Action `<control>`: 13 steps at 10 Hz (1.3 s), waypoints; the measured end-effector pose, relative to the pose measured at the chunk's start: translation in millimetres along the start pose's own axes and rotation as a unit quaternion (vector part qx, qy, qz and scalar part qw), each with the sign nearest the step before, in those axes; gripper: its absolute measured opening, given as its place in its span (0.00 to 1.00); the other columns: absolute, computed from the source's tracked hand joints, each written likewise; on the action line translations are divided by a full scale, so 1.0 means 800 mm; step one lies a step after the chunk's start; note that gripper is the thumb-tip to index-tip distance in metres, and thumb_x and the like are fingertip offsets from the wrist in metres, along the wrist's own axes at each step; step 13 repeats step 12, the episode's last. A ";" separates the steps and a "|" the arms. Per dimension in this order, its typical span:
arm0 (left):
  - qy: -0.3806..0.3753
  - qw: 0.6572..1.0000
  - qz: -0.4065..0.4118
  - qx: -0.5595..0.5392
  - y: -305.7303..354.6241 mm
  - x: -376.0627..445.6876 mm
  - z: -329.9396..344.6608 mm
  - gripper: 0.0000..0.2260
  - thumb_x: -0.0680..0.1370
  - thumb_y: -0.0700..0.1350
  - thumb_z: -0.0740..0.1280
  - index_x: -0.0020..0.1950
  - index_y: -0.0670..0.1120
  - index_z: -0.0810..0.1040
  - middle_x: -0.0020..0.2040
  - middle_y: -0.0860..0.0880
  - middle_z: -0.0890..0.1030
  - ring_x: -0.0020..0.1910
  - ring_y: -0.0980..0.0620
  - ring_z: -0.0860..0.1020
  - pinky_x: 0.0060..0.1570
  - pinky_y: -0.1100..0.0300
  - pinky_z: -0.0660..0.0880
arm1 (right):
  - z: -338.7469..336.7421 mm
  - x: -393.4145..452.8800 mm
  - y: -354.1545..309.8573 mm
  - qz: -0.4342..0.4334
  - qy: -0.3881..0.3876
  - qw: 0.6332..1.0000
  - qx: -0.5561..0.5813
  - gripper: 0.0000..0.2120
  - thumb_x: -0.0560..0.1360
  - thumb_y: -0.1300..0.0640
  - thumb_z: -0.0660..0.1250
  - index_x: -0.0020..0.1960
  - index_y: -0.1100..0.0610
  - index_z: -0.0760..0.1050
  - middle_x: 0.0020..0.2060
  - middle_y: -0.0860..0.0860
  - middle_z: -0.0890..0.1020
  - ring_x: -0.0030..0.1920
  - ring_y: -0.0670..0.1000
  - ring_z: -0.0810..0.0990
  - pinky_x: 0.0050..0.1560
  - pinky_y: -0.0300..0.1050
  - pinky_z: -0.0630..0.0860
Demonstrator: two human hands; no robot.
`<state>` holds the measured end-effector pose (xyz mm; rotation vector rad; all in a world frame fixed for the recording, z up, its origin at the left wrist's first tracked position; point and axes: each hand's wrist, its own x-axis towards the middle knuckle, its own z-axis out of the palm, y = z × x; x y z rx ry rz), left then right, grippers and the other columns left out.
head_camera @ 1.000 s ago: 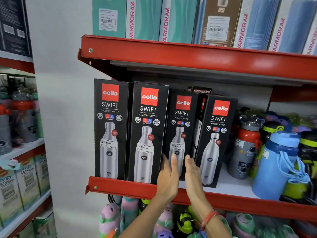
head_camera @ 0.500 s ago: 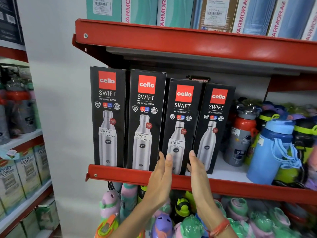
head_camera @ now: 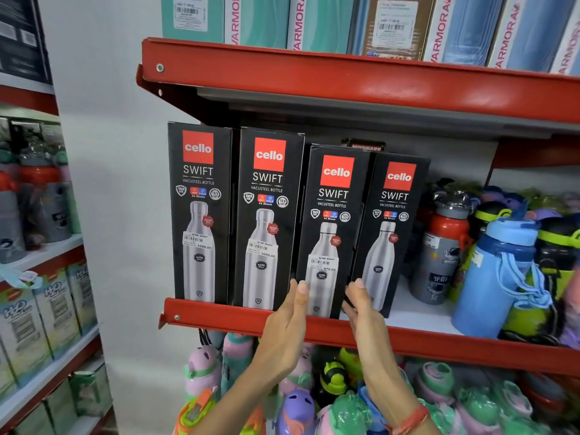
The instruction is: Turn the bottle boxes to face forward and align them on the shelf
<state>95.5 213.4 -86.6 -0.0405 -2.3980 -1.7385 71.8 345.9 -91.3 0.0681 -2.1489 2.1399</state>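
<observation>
Left hand and right hand are raised palms inward, fingers straight and open, flanking the lower edges of the third tall black cardboard bottle box without visibly clamping it; whether the palms press its sides cannot be told. Versus a second ago this box has come forward out of its recess and the fourth black bottle box has turned from angled to front-facing, so all four now show fronts. Judgement: facing is done; the right pair sits lower than the left pair along the red metal shelf lip, alignment unfinished.
</observation>
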 end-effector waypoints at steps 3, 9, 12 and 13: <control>0.023 0.985 0.164 0.040 0.026 -0.006 0.069 0.18 0.81 0.52 0.54 0.69 0.49 0.68 0.66 0.55 0.75 0.64 0.59 0.73 0.65 0.61 0.69 | -0.053 0.041 0.021 -0.074 0.190 0.979 -0.004 0.22 0.75 0.38 0.54 0.65 0.46 0.71 0.67 0.51 0.74 0.68 0.52 0.71 0.71 0.58 0.65; 0.027 0.994 0.089 0.058 0.010 0.011 0.108 0.23 0.80 0.58 0.49 0.75 0.56 0.59 0.37 0.41 0.83 0.37 0.47 0.80 0.43 0.50 0.73 | -0.102 0.027 0.023 -0.080 0.073 0.986 -0.127 0.30 0.73 0.32 0.49 0.73 0.39 0.58 0.69 0.38 0.64 0.73 0.47 0.64 0.75 0.51 0.58; -0.006 0.987 0.145 0.068 0.036 -0.011 0.067 0.26 0.80 0.58 0.48 0.76 0.49 0.58 0.27 0.48 0.75 0.31 0.63 0.76 0.36 0.70 0.70 | -0.085 0.000 -0.013 -0.116 0.121 0.966 -0.196 0.28 0.78 0.40 0.49 0.77 0.46 0.52 0.76 0.47 0.59 0.75 0.47 0.59 0.73 0.45 0.54; -0.006 0.987 0.145 0.068 0.036 -0.011 0.067 0.26 0.80 0.58 0.48 0.76 0.49 0.58 0.27 0.48 0.75 0.31 0.63 0.76 0.36 0.70 0.70 | -0.085 0.000 -0.013 -0.116 0.121 0.966 -0.196 0.28 0.78 0.40 0.49 0.77 0.46 0.52 0.76 0.47 0.59 0.75 0.47 0.59 0.73 0.45 0.54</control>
